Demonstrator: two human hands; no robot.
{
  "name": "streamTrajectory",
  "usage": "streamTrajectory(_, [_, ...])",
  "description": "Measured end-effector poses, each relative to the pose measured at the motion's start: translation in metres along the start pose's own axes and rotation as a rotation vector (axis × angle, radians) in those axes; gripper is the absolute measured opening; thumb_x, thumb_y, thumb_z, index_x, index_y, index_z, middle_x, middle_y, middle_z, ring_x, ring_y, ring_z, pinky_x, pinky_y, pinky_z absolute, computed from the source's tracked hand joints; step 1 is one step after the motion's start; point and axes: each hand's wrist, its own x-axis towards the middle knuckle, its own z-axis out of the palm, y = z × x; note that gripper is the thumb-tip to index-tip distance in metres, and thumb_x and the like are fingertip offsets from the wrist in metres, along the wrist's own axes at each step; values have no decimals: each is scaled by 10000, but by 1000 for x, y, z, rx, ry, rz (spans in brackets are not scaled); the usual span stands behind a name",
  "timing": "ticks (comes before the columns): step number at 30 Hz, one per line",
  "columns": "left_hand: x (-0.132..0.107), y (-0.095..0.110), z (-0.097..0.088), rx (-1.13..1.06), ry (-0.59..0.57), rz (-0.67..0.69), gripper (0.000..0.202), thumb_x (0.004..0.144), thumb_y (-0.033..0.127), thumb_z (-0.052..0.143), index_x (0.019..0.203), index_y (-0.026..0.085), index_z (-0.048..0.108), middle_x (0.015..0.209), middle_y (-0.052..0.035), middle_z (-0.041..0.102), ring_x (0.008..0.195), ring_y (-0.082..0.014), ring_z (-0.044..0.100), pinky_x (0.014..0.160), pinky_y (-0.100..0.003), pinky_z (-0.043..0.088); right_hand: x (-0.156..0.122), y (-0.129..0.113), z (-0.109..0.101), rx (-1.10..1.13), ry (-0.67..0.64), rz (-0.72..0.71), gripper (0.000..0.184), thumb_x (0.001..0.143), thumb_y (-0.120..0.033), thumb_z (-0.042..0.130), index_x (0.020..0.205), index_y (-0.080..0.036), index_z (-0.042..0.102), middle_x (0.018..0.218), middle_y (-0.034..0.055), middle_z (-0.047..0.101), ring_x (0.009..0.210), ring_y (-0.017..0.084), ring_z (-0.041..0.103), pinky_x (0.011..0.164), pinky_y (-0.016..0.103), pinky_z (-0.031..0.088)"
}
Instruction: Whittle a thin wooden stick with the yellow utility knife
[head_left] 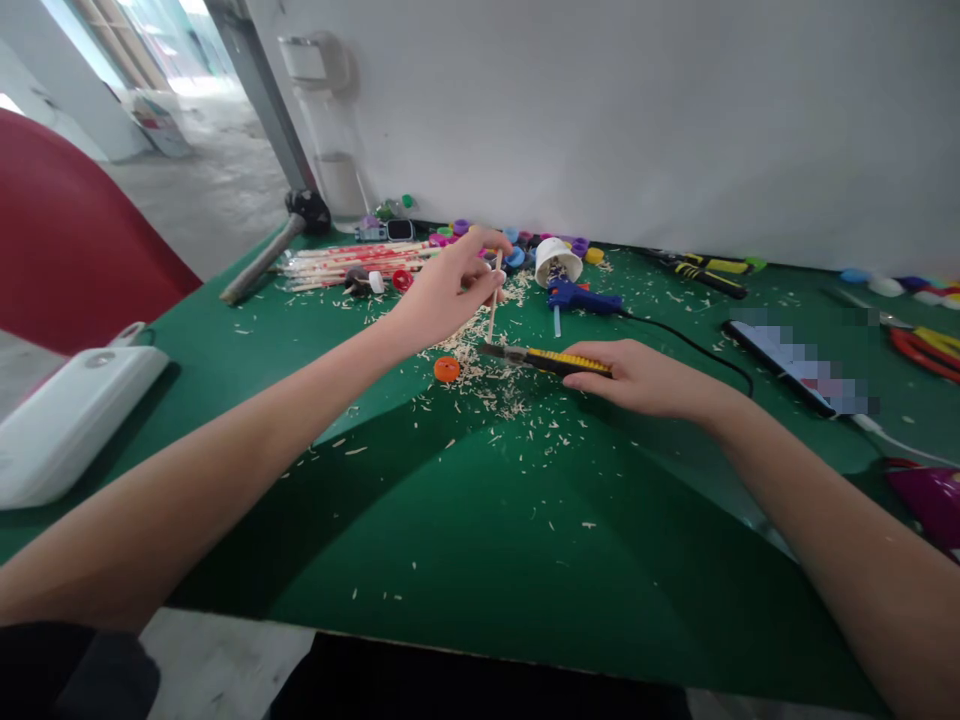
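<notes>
stick (493, 300) pinched near upright in our left hand (446, 292), its foot just at nine o'clock of the knife (555, 359) our right hand (641, 380) grips flat along the desk (480, 540).

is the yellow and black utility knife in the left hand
No, the right hand grips the yellow and black utility knife on the green table, while the left hand pinches a thin wooden stick.

The left hand (442, 290) pinched a thin wooden stick (493, 300) upright over scattered shavings (487, 385); the right hand (637, 378) gripped a yellow utility knife (547, 359) on the green table (480, 560).
</notes>
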Motion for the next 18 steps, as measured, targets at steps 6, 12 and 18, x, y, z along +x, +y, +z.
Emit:
streamTrajectory(6, [-1, 0, 2, 18, -9, 0, 289, 928, 209, 434, 1216, 216, 463, 751, -1, 676, 633, -110, 595, 582, -250, 424, 1, -1, 2, -1, 63, 22, 346, 870, -562, 485, 940, -238, 587, 760, -1, 607, 599, 141, 518, 555, 290, 365])
streamTrajectory(12, [0, -3, 4, -5, -24, 31, 298, 922, 202, 438, 1219, 205, 463, 743, 2, 667, 648, -105, 608, 599, -245, 429, 2, -2, 5, 15, 60, 71, 342, 854, -574, 502, 869, -238, 566, 710, -16, 580, 599, 142, 520, 543, 291, 364])
streamTrajectory(18, [-1, -3, 5, -4, -34, 23, 289, 927, 208, 443, 1215, 213, 458, 737, 3, 663, 680, -119, 633, 597, -243, 444, 4, -4, 11, 26, 126, 131, 431, 827, -630, 501, 691, -223, 547, 587, -25, 487, 521, 127, 454, 504, 294, 315])
